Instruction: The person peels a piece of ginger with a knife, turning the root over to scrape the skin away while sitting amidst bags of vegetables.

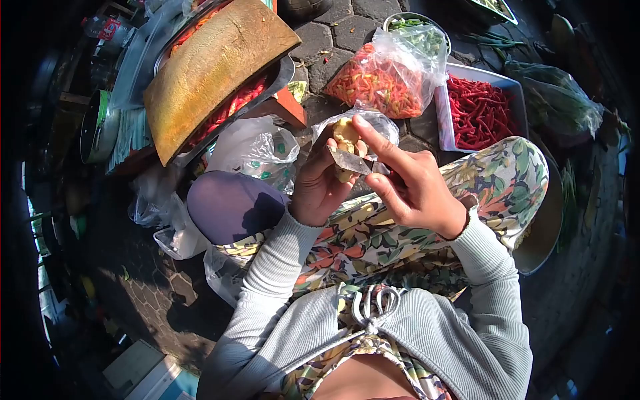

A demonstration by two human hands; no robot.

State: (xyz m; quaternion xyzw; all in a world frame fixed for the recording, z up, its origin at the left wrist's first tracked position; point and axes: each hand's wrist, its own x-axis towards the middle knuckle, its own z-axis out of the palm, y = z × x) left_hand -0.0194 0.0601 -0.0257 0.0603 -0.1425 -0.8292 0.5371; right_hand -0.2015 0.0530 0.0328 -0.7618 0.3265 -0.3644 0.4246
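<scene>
A knobbly pale-yellow root, which looks like ginger, is held upright by my left hand, its fingers wrapped round the lower part. Across the root lies a short knife blade. My right hand is closed on the knife at the blade's right end, with the index finger stretched toward the root's top. The knife's handle is hidden in the fingers. Behind the root, a clear plastic bag lies on the paving.
A wooden board rests over a tray of red chillies at the upper left. A bag of orange-red chillies and a white tray of red chillies stand ahead. Plastic bags lie by my left knee.
</scene>
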